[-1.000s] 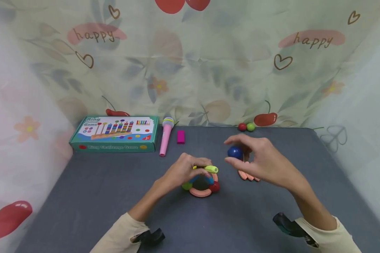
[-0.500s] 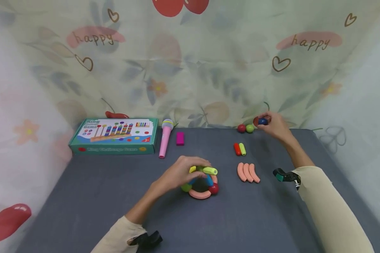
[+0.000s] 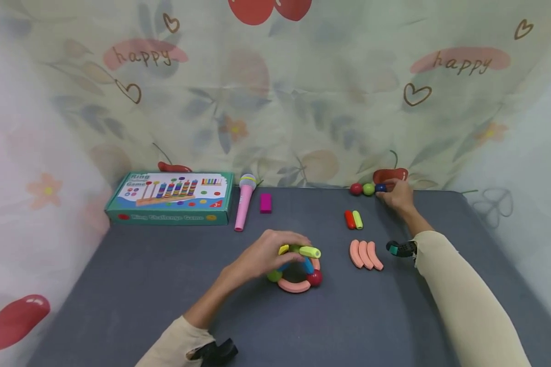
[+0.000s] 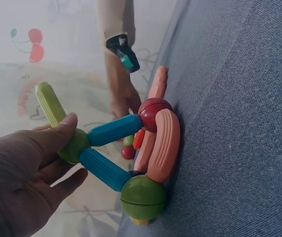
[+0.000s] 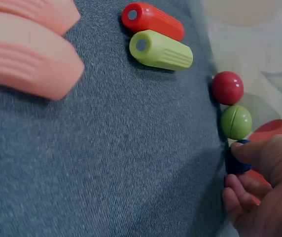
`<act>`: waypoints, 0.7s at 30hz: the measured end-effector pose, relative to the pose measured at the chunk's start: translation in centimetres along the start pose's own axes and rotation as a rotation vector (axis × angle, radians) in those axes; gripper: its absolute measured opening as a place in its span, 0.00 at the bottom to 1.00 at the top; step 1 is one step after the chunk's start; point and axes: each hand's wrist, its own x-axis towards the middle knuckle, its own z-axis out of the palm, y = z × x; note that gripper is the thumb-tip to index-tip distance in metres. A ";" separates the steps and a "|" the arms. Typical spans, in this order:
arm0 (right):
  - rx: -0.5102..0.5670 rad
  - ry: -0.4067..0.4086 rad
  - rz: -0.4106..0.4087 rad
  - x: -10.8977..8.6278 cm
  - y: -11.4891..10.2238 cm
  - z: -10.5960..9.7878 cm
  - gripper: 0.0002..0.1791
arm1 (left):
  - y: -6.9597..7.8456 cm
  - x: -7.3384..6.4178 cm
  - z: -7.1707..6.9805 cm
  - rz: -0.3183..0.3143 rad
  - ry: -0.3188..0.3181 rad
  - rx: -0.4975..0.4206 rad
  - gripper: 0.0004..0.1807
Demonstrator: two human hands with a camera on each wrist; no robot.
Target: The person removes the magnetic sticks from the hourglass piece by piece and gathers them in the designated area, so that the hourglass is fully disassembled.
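At the middle of the table, my left hand (image 3: 267, 253) grips the top green ball (image 4: 75, 147) of a frame of magnetic sticks and balls. Blue sticks (image 4: 115, 130) slope down from that ball to a red ball (image 4: 153, 112) and a lower green ball (image 4: 143, 197), which a pink curved stick (image 4: 164, 145) joins at table level. A lime stick (image 3: 309, 252) juts out from the top. Toward the back edge, my right hand (image 3: 399, 195) pinches a blue ball (image 5: 236, 159) beside a loose green ball (image 5: 236, 122). The fingers partly hide the blue ball.
A loose red ball (image 3: 356, 189) sits left of the green one. In front lie red (image 3: 350, 219) and lime (image 3: 357, 219) short sticks, then several pink curved sticks (image 3: 366, 255). At back left are a game box (image 3: 167, 199), a toy microphone (image 3: 243, 203) and a magenta block (image 3: 266, 203).
My right hand has carried the blue ball from near the middle to the back edge, then left to the loose green ball. My left hand keeps its hold on the frame.
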 end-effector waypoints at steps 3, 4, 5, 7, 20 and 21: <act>0.066 0.014 0.043 -0.3 -0.2 0.2 0.29 | 0.1 -0.1 0.1 -0.004 -0.004 0.003 0.19; 0.087 0.015 0.056 -0.4 -0.3 0.2 0.29 | 0.1 -0.1 0.1 -0.004 -0.003 0.003 0.19; 0.109 0.015 0.066 -0.4 -0.3 0.2 0.30 | 0.2 -0.1 0.1 -0.002 -0.004 0.004 0.19; 0.144 0.015 0.079 -0.6 -0.4 0.1 0.31 | 0.2 -0.2 0.1 -0.004 -0.003 0.005 0.20; 0.073 0.087 -0.004 -1.5 0.1 -0.6 0.34 | 0.0 -0.8 -0.1 -0.023 0.049 0.057 0.23; 0.054 0.115 -0.038 -1.8 -0.2 -0.6 0.33 | -0.1 -0.8 -0.1 -0.025 0.052 0.055 0.23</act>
